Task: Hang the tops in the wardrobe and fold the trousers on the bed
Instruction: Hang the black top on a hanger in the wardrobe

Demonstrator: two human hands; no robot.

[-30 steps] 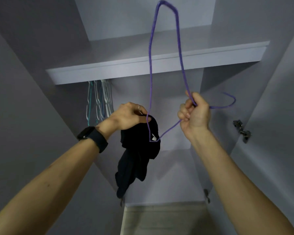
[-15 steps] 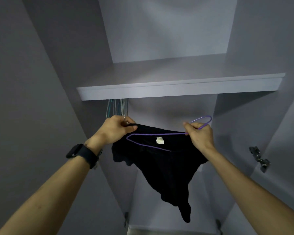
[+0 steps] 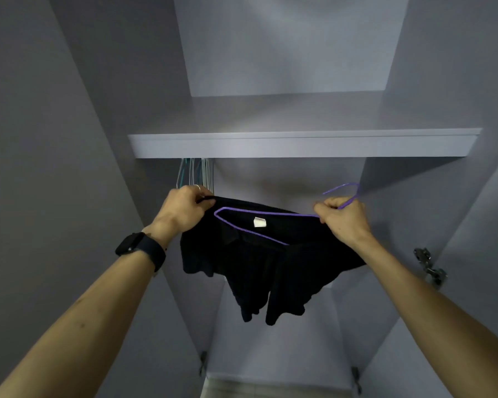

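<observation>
Both arms are stretched up and forward into the open wardrobe (image 3: 285, 67), elbows low, wrists bent a little. The left hand (image 3: 184, 209) has its fingers curled tight, pinching one edge of the black top (image 3: 270, 268) at its neckline; a thin ring (image 3: 197, 187) sits on one finger and a dark, matte watch (image 3: 140, 248) wraps the wrist, out toward nine o'clock. The right hand (image 3: 342, 219) is a closed fist round the purple hanger (image 3: 285, 214), gripping where the thin wire narrows into the hook, which curls out past the knuckles toward two o'clock. The hanger's loop lies nearly flat inside the neck opening, beside a small white label (image 3: 260, 222). The top is soft, limp cloth, stretched between the two hands and sagging in folds toward six o'clock. At twelve o'clock a smooth, pale, square-edged shelf (image 3: 299, 145) spans the wardrobe; just under its left end, above the left hand, hangs a bunch of slim teal and white hangers (image 3: 194, 172). A metal hinge (image 3: 429, 262) shows at about four o'clock.
</observation>
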